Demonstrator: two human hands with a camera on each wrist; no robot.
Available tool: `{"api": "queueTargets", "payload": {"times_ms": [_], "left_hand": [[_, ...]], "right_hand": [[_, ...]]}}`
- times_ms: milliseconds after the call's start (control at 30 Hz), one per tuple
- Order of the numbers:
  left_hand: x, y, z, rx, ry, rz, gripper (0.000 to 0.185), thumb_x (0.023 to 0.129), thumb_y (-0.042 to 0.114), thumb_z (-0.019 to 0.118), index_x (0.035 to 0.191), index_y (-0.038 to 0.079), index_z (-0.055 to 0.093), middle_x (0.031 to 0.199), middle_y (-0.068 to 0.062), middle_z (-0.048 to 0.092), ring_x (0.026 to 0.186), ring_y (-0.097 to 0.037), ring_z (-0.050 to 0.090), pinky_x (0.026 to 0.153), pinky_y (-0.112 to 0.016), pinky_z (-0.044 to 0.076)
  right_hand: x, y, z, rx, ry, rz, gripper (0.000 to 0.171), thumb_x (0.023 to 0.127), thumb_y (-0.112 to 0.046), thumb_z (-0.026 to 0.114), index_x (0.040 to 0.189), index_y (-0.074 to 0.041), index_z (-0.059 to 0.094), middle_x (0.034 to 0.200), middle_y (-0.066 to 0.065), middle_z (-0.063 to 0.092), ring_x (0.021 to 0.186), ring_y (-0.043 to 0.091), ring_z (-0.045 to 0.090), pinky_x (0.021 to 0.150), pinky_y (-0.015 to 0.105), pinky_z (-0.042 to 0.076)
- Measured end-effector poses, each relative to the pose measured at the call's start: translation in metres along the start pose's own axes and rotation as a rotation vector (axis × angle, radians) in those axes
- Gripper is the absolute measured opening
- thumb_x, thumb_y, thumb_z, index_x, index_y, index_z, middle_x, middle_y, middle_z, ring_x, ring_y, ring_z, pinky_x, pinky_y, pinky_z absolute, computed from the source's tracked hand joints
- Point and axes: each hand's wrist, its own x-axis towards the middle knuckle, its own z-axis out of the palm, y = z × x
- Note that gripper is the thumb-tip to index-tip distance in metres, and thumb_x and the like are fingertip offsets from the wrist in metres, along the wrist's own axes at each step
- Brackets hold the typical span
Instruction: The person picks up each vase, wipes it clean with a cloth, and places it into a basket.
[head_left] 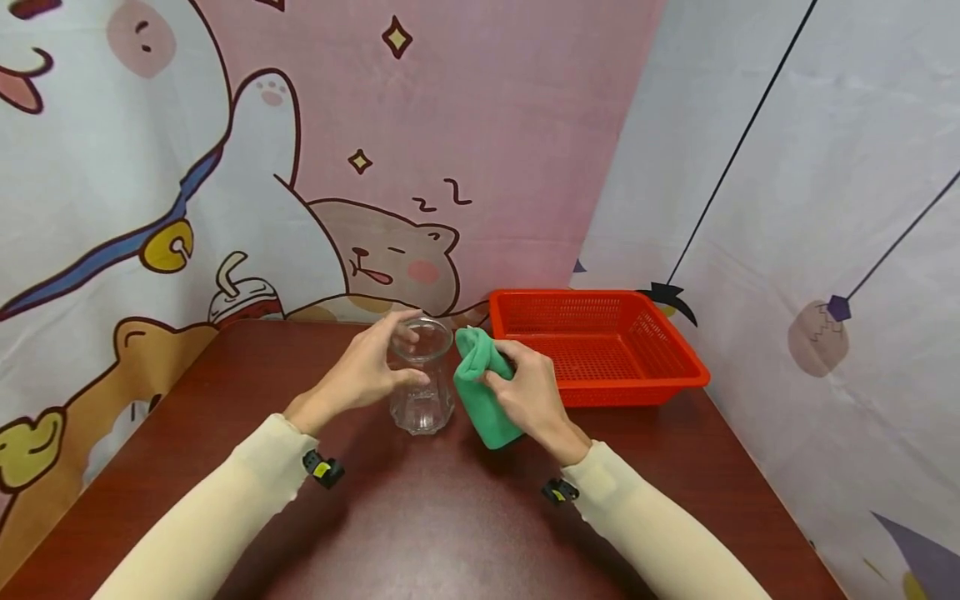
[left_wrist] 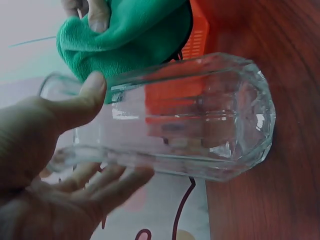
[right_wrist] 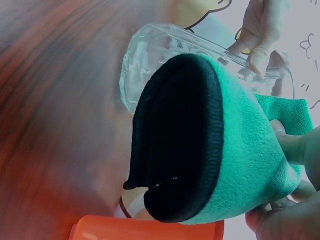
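Observation:
A clear faceted glass (head_left: 422, 392) stands upright on the dark wooden table (head_left: 420, 517). My left hand (head_left: 411, 350) grips its upper part, thumb on the near side and fingers round the rim. In the left wrist view the thumb (left_wrist: 92, 92) lies on the glass (left_wrist: 200, 120) and the fingers curl under it. My right hand (head_left: 501, 368) grips a bunched green cloth (head_left: 480, 408) just to the right of the glass, touching its side. The right wrist view shows the cloth (right_wrist: 250, 165) folded, with a black underside, in front of the glass (right_wrist: 160, 55).
A red perforated plastic basket (head_left: 600, 342) sits at the back right of the table, right behind the cloth. Cartoon-printed fabric walls close in the back and both sides. Bare tabletop lies in front of the hands and to the left.

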Motion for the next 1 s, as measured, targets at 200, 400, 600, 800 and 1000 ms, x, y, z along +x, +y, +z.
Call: {"api": "queueTargets", "payload": {"times_ms": [200,400,600,800,1000], "left_hand": [[0.003,-0.011,-0.006,-0.058,-0.094,0.025,0.103,0.089,0.011,0.103,0.175,0.010,0.047,0.144,-0.017,0.079,0.132,-0.036,0.078,0.113,-0.060,0.064],[0.004,-0.017,-0.009,-0.067,-0.155,0.064,0.106,0.090,0.014,0.102,0.178,0.010,0.043,0.150,-0.017,0.078,0.138,-0.038,0.076,0.118,-0.062,0.061],[0.002,-0.022,-0.010,-0.096,-0.205,0.115,0.108,0.094,0.008,0.097,0.182,0.008,0.035,0.153,-0.022,0.076,0.143,-0.042,0.074,0.120,-0.064,0.059],[0.003,-0.024,-0.012,-0.083,-0.203,0.121,0.105,0.095,0.007,0.096,0.181,0.011,0.036,0.151,-0.020,0.077,0.142,-0.040,0.075,0.117,-0.063,0.061],[0.005,-0.024,-0.012,-0.076,-0.200,0.113,0.102,0.097,0.008,0.095,0.181,0.011,0.037,0.152,-0.020,0.077,0.141,-0.040,0.075,0.116,-0.064,0.062]], "right_hand": [[0.004,-0.006,0.010,-0.002,-0.045,-0.004,0.045,0.099,-0.006,0.092,0.142,-0.004,0.081,0.132,0.014,0.087,0.112,0.031,0.084,0.101,0.054,0.071],[0.007,-0.009,0.020,0.030,-0.050,-0.012,0.047,0.099,-0.007,0.094,0.144,-0.005,0.081,0.130,0.014,0.086,0.111,0.031,0.084,0.101,0.053,0.071],[0.006,-0.009,0.030,0.075,-0.051,-0.029,0.043,0.099,-0.007,0.093,0.141,-0.005,0.082,0.131,0.013,0.086,0.115,0.030,0.085,0.102,0.050,0.071],[0.005,-0.007,0.038,0.086,-0.042,-0.061,0.032,0.101,-0.008,0.092,0.132,-0.006,0.085,0.126,0.011,0.086,0.112,0.026,0.083,0.101,0.047,0.071],[0.005,-0.004,0.042,0.007,-0.066,-0.126,0.023,0.098,0.001,0.090,0.120,-0.003,0.086,0.117,0.015,0.085,0.104,0.028,0.083,0.094,0.047,0.072]]}}
